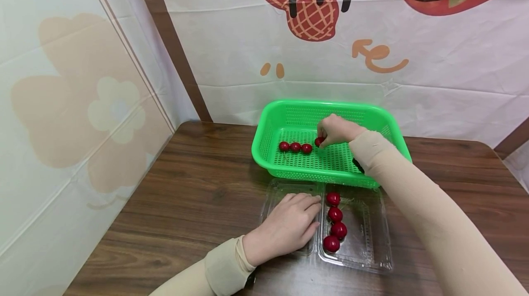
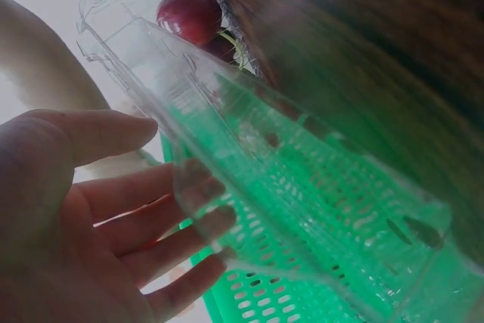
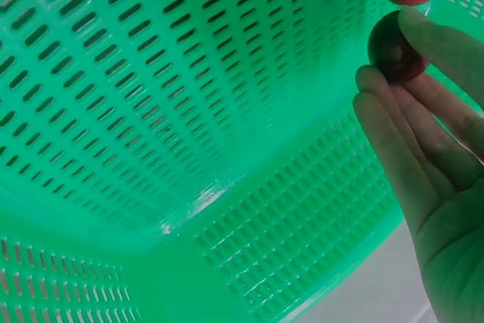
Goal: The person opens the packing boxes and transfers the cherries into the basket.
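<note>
My right hand reaches into the green basket and pinches a dark red cherry between thumb and fingertips. Just left of it, three cherries lie in a row on the basket floor. My left hand rests on one half of a clear plastic clamshell box, its fingers extended across that half towards the middle fold. Along the fold in the other half, several cherries are lined up. In the left wrist view the fingers look loosely spread beside the clear plastic.
The basket stands on a brown wooden table against a printed white cloth backdrop. Its near rim is close to the box's far edge. Another cloth panel hangs along the left side.
</note>
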Motion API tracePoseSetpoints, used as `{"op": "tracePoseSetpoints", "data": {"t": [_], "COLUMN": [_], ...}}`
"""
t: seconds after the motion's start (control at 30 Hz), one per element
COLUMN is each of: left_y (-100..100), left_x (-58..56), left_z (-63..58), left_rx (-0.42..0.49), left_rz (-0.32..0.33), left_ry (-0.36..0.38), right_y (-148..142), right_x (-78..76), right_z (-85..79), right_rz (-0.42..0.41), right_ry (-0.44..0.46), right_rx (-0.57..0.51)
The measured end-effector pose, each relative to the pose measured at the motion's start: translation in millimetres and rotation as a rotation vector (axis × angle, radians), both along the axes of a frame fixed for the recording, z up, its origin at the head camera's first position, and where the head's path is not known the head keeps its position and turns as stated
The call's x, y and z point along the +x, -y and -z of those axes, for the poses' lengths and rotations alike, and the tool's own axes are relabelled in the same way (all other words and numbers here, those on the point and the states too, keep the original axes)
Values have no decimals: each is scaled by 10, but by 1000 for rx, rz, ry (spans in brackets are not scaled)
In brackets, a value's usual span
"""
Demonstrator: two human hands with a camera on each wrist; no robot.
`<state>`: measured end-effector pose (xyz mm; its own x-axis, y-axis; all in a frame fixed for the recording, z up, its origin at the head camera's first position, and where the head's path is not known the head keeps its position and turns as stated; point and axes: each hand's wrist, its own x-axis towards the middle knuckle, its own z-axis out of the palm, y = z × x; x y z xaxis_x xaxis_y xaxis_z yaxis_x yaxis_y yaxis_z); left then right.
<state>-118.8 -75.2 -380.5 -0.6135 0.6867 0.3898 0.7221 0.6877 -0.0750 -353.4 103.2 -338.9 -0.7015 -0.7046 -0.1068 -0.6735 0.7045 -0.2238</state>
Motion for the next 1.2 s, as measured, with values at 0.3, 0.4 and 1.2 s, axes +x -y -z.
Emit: {"op": "tracePoseSetpoints", "data": {"t": [0.3, 0.4, 1.2], "left_y": [-4, -6, -5], "left_x": [-7, -7, -13], "left_z": [21, 19, 25], "left_rx": [6, 6, 1], "left_rz": [4, 5, -2], "left_ry": [-10, -10, -6], "right_y": [13, 16, 26], "right_x": [-17, -5, 3], "right_z": [83, 96, 136], "right_rz": [13, 23, -12], "right_ry": [26, 37, 55], "right_rx": [27, 35, 19]}}
